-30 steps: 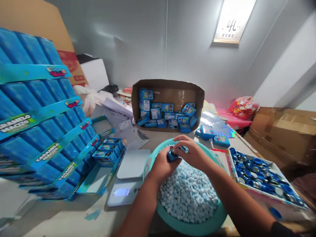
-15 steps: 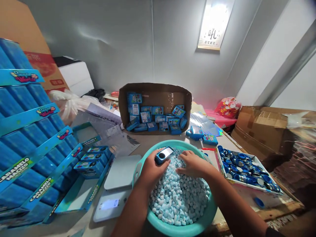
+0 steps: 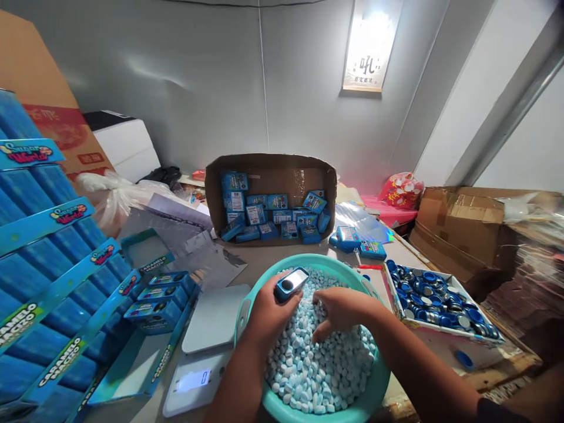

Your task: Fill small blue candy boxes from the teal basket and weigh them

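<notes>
By the left hand [image 3: 268, 305], a small, blue, rectangular metallic container [image 3: 291, 284] is grasped over the round turquoise plastic bowl [image 3: 379, 385]. Small pale-blue and white tablets [image 3: 317, 376] are touched by the right hand [image 3: 341, 308], fingers parted; gathering is presumed in hand, gentle closure called for.

tub [image 3: 382, 376]: smooth plastic, kinda satin | pellets [image 3: 317, 364]: matt, chalky-looking | held case [image 3: 286, 286]: glossy sides, super shiny metal-looking face | round pieces [image 3: 440, 301]: slick, silvery metallic bits | scale [image 3: 214, 320]: smooth | open carton [image 3: 275, 176]: plain matt cardboard | bag [image 3: 115, 197]: thin crinkly plastic | wall [image 3: 211, 88]: smooth, metal-ish sheen
</notes>
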`<state>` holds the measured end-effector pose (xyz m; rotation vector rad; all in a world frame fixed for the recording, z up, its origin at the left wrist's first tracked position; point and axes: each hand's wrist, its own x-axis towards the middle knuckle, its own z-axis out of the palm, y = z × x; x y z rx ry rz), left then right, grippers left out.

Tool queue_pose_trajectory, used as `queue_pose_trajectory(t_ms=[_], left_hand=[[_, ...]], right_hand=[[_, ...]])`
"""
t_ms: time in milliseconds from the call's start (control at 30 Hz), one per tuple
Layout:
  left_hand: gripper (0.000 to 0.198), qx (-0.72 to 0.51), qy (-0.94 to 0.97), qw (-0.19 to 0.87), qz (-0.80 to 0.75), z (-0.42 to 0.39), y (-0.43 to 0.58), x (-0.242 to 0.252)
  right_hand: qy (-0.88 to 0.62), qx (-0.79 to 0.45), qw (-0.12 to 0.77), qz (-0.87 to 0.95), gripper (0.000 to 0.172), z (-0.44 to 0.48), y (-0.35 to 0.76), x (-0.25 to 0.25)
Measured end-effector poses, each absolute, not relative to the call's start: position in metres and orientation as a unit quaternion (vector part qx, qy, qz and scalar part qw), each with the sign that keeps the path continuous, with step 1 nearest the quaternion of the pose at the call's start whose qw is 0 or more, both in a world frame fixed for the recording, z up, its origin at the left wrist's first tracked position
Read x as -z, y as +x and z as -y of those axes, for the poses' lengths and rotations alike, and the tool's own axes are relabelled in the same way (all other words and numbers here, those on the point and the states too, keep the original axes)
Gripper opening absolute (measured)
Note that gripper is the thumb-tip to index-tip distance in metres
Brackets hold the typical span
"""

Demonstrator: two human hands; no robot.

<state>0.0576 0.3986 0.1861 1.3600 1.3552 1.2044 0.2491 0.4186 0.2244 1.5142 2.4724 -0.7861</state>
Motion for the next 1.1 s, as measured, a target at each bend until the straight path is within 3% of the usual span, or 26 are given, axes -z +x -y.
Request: queue_pose_trajectory(t_ms=[167,533,767,900,1100], left_hand=[[0.058,-0.480,0.549,0.415,-0.544,-0.400,0.057,-0.184],[0.057,-0.480,0.545,0.423,-0.542,-0.398,0.057,-0.187],[0.059,-0.470,0.542,0.420,-0.556,-0.397,0.058,-0.190],[0.064,-0.512,0.549,0.392,-0.531,-0.394,0.061,-0.190],[0.049,-0.511,0.609,0.321,-0.515,-0.391,0.061,-0.195]], right_hand=[[0.498,0.246,0.065,-0.829,0.050,-0.418,0.248,-0.219],[0.491,0.300,-0.039,-0.817,0.007,-0.419,0.252,-0.216],[0.448,0.327,-0.137,-0.821,0.005,-0.425,0.256,-0.218],[0.464,0.432,-0.187,-0.751,0.009,-0.427,0.252,-0.215],[0.482,0.527,-0.376,-0.591,0.024,-0.432,0.239,-0.212]])
